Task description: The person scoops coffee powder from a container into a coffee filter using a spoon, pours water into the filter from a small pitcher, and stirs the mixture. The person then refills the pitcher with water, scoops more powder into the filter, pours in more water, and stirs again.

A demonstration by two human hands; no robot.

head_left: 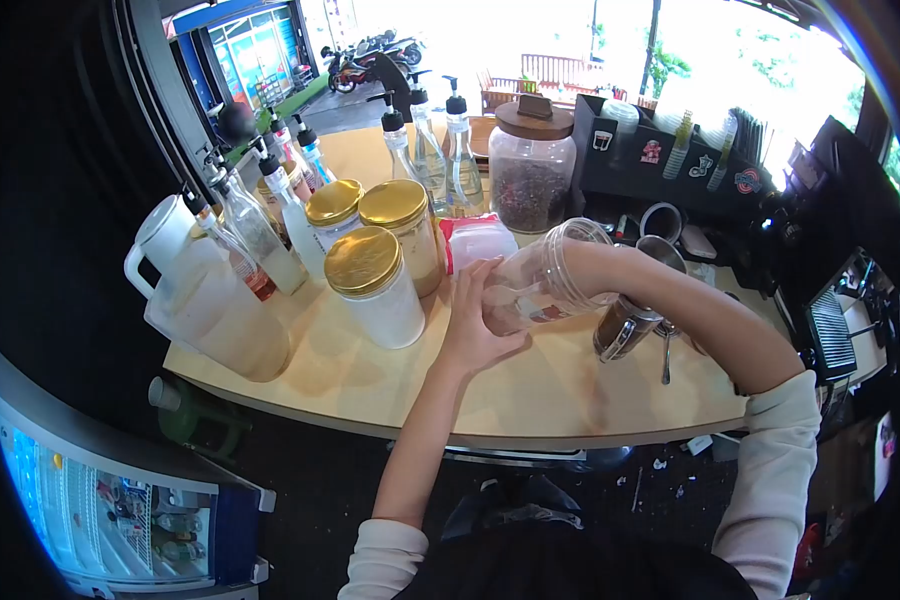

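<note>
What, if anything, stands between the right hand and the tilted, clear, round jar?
Nothing visible: the right hand reaches inside the clear jar through its uncovered mouth. The left hand holds the outside, away from that opening.

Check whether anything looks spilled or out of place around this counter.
White scraps litter the dark floor below the counter's right side, perhaps dropped rubbish. The clear jar is tilted, but the left hand holds it.
</note>
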